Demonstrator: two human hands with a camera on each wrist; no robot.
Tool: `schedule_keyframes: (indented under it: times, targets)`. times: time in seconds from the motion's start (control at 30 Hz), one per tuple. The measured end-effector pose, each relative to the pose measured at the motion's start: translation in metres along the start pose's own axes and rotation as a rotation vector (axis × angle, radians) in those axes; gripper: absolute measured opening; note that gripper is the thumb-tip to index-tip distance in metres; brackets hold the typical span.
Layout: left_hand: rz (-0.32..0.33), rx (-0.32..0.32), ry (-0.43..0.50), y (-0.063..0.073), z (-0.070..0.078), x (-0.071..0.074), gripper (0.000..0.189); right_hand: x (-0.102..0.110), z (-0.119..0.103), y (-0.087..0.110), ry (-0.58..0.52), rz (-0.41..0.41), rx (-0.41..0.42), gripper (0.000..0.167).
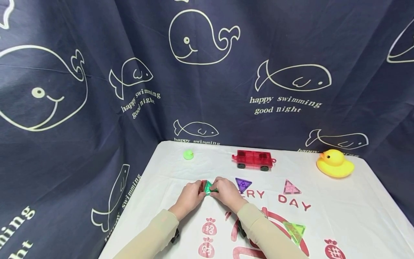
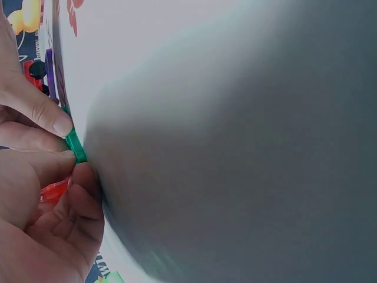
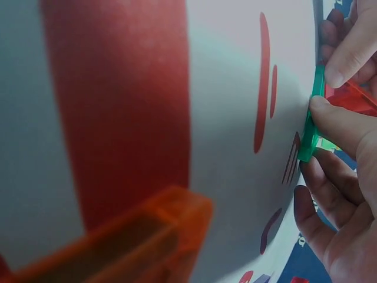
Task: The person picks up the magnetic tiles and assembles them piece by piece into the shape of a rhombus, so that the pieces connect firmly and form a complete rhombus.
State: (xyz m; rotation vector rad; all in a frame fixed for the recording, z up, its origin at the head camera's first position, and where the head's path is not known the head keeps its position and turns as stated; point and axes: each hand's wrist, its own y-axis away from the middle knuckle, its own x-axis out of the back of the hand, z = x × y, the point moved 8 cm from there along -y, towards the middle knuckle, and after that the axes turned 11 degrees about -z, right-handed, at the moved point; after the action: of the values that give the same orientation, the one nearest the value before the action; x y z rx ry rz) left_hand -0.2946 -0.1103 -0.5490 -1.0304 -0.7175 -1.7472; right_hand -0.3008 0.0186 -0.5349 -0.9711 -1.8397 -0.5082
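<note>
Over the left-middle of the white table, both hands meet at a translucent green triangular magnetic tile point(image 1: 208, 187). My right hand point(image 1: 226, 191) pinches it between thumb and fingers, its thumb point(image 3: 330, 115) on the tile's face. My left hand point(image 1: 190, 196) holds a translucent red tile point(image 3: 356, 99) whose edge is against the back of the green one; its thumb and fingertips are right at the green tile's end. Most of the red tile is hidden by the left fingers in the head view. In the left wrist view the green tile stands on edge, close over the tabletop.
A purple triangle point(image 1: 243, 185), a pink triangle point(image 1: 291, 187) and a lime triangle point(image 1: 295, 232) lie to the right. Behind stand a red wheeled car base point(image 1: 253, 159), a yellow duck point(image 1: 335, 165) and a small green duck point(image 1: 188, 154). An orange tile point(image 3: 177, 230) is near the right wrist.
</note>
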Motion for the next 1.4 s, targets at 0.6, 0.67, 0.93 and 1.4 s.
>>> schedule_keyframes:
  times: [0.6, 0.67, 0.93, 1.4]
  targets:
    - [-0.014, 0.049, 0.067, 0.002, 0.003, -0.005, 0.015, 0.003, 0.003, 0.003, 0.003, -0.016, -0.060, 0.019]
    - [-0.010, 0.041, 0.077, 0.003, 0.003, -0.005, 0.016, 0.002, 0.003, 0.003, 0.003, -0.014, -0.062, 0.019]
    - [-0.010, 0.053, 0.090, 0.004, 0.002, -0.006, 0.017, -0.002, 0.003, 0.004, 0.010, -0.030, -0.056, 0.020]
    - [-0.028, 0.071, 0.074, 0.004, -0.002, -0.004, 0.017, -0.001, 0.005, 0.010, -0.067, -0.110, 0.016, 0.047]
